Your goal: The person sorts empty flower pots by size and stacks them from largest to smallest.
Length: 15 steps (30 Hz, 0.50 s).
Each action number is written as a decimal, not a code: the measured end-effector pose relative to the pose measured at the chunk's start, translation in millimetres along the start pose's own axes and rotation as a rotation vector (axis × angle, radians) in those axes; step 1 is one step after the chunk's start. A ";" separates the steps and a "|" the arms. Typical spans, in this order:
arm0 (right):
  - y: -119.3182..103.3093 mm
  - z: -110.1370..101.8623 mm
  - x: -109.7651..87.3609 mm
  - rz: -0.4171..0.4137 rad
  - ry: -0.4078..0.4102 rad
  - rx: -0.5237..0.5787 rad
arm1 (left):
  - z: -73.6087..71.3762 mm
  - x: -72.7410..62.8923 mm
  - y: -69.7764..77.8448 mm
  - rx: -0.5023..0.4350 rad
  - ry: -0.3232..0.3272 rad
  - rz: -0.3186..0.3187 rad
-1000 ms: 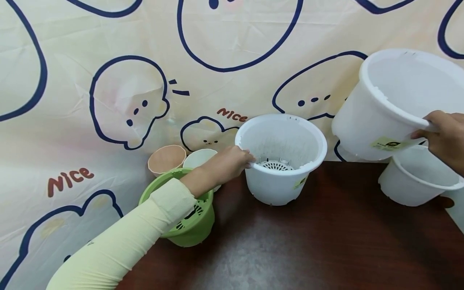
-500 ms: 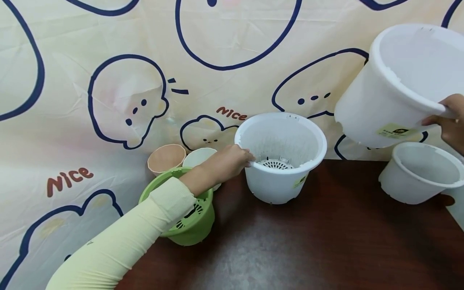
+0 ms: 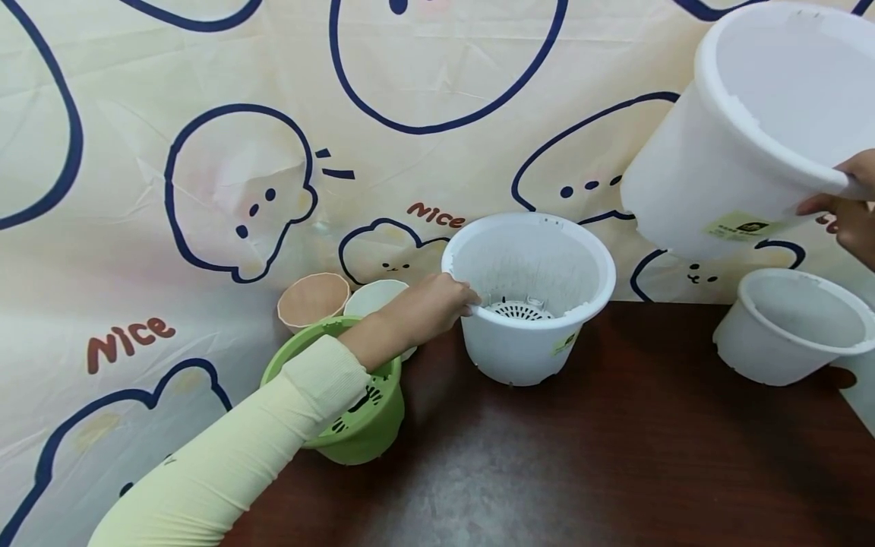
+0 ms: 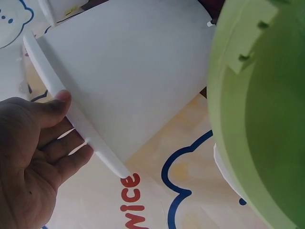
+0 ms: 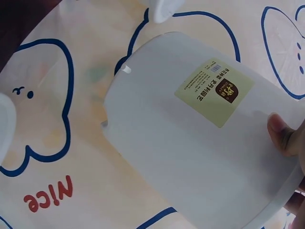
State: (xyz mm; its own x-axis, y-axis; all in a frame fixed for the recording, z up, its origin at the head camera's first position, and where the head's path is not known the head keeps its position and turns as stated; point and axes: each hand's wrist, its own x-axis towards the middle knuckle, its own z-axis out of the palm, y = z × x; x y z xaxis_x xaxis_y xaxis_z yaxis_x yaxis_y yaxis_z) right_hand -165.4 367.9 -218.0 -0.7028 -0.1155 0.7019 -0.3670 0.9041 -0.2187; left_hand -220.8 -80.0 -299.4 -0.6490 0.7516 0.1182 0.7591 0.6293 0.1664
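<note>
Two pots gripped: raised pot point(image 3: 683, 159) tilted, middle pot point(image 3: 516, 353) roughly upright

Backdrop point(image 3: 424, 178): printed sheet behind everything. Table point(image 3: 615, 456): dark, below. Raised pot: white, in the air, above and left of the side pot; mouth faces up and right, base down and left, long axis slanting between. Middle pot: white, at table's rear; mouth up, slotted base down, axis near vertical. Green pot point(image 3: 372, 429): beneath left forearm, mouth up. Side pot point(image 3: 772, 349): white, on table at right, mouth up. Orange pot point(image 3: 314, 298) and pale pot point(image 3: 374, 295): side by side behind green pot. Left hand point(image 3: 437, 304): pinching middle pot's near-left rim. Right hand point(image 3: 853, 211): clasping raised pot's rim, thumb on outer wall. Label point(image 3: 743, 226): on raised pot, below rim.
</note>
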 end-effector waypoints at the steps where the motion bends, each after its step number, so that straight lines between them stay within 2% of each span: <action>1: -0.7 0.0 0.9 0.000 0.001 0.008 | 0.3 -0.1 -0.1 0.003 0.002 0.005; 7: -10.1 -1.8 5.9 -0.017 0.038 -0.010 | 1.3 -0.4 0.1 -0.002 0.005 0.007; 15: -28.1 2.0 9.4 -0.133 0.116 -0.072 | 1.0 -2.1 1.1 0.010 0.007 -0.003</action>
State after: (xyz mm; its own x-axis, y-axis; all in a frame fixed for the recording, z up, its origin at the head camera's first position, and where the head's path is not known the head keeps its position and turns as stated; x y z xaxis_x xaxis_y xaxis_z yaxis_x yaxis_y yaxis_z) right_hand -163.0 340.6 -206.6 -0.5746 -0.1921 0.7955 -0.4047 0.9116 -0.0722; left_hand -218.6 -80.6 -300.4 -0.6516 0.7482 0.1246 0.7576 0.6335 0.1572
